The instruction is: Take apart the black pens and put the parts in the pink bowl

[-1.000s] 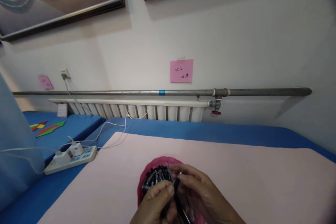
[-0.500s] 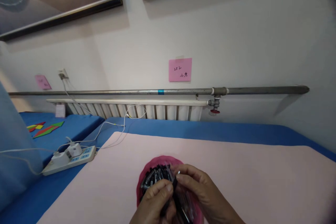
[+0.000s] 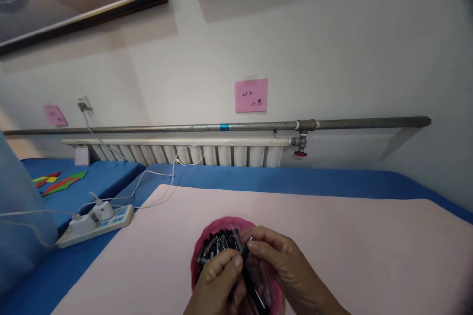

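A pink basket (image 3: 195,261) with a wavy rim stands at the bottom middle, partly behind my hands. Inside it lie many black and clear pen parts (image 3: 216,246) on the left and clear tubes (image 3: 266,278) on the right. Over the basket, my left hand (image 3: 221,278) pinches a slim black pen (image 3: 245,253) between thumb and forefinger. My right hand (image 3: 286,261) is closed at the pen's upper end, where a small shiny tip shows at its fingertips. My fingers cover much of the pen, so its full length is hidden.
Pink paper (image 3: 351,251) covers much of the blue table (image 3: 332,176). A white power strip (image 3: 111,224) with plugs and cables lies at left. Behind the table run a radiator (image 3: 225,155) and a metal pipe (image 3: 351,123). Coloured flat shapes (image 3: 64,183) lie far left.
The view has shifted slightly. Both hands keep hold of the pen over the basket, with hardly any movement.
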`<action>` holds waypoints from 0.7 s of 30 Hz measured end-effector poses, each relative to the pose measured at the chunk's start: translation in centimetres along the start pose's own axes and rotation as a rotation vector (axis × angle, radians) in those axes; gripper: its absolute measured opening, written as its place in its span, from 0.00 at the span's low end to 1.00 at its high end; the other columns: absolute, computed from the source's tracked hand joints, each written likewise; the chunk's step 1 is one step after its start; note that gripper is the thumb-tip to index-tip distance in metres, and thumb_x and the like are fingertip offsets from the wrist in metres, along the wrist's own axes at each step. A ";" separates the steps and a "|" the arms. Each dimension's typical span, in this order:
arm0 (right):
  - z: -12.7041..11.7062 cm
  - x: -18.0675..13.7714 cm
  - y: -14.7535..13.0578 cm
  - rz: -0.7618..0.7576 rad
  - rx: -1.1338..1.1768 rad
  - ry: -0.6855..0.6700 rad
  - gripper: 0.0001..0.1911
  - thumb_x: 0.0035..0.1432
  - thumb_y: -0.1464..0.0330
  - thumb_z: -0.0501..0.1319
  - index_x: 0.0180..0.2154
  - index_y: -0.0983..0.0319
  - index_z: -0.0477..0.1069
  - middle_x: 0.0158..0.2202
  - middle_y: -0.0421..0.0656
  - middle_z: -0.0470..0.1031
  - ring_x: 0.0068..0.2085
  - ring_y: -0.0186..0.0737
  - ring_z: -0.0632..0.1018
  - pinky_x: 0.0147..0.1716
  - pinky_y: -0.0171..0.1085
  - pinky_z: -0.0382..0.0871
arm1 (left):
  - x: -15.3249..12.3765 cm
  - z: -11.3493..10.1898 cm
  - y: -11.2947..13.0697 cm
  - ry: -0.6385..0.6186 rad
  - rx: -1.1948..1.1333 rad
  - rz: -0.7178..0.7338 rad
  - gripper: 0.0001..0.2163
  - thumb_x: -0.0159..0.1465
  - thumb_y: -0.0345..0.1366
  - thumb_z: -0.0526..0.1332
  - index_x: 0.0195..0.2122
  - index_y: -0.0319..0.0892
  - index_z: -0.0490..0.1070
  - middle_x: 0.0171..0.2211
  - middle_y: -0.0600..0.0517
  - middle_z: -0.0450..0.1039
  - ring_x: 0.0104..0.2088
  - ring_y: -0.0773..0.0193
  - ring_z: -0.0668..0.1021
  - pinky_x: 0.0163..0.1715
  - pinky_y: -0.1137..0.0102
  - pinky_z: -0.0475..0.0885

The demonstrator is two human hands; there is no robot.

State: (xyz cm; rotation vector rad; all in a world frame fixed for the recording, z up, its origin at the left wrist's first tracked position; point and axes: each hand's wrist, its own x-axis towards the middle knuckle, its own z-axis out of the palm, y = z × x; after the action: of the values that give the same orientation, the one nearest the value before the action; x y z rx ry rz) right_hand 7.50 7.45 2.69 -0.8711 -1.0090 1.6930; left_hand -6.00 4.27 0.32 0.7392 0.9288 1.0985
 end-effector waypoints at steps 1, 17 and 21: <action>0.0 0.0 0.0 -0.012 -0.025 0.021 0.09 0.42 0.64 0.69 0.27 0.62 0.77 0.24 0.37 0.71 0.27 0.33 0.68 0.31 0.32 0.63 | 0.0 0.0 -0.2 0.012 0.018 0.026 0.20 0.49 0.52 0.67 0.23 0.40 0.65 0.13 0.63 0.49 0.15 0.76 0.51 0.17 0.77 0.45; -2.1 1.1 -0.4 -0.119 -0.241 0.218 0.07 0.50 0.65 0.60 0.30 0.62 0.74 0.25 0.39 0.70 0.24 0.33 0.66 0.26 0.34 0.59 | -0.3 -2.3 3.4 0.271 -0.322 0.195 0.13 0.49 0.35 0.69 0.35 0.38 0.71 0.24 0.54 0.70 0.20 0.73 0.68 0.18 0.79 0.64; -2.5 1.3 -0.5 -0.172 -0.419 0.177 0.06 0.51 0.67 0.59 0.30 0.60 0.73 0.28 0.40 0.72 0.28 0.36 0.69 0.29 0.35 0.61 | -0.1 -2.9 3.7 0.380 -0.354 0.228 0.08 0.52 0.31 0.66 0.33 0.38 0.71 0.28 0.48 0.75 0.28 0.65 0.76 0.28 0.73 0.71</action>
State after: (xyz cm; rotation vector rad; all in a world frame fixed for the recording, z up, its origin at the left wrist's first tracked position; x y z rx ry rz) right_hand 9.47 9.37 1.99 -1.1445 -1.2986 1.2554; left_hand -10.13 5.40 2.32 0.3527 0.9447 1.5932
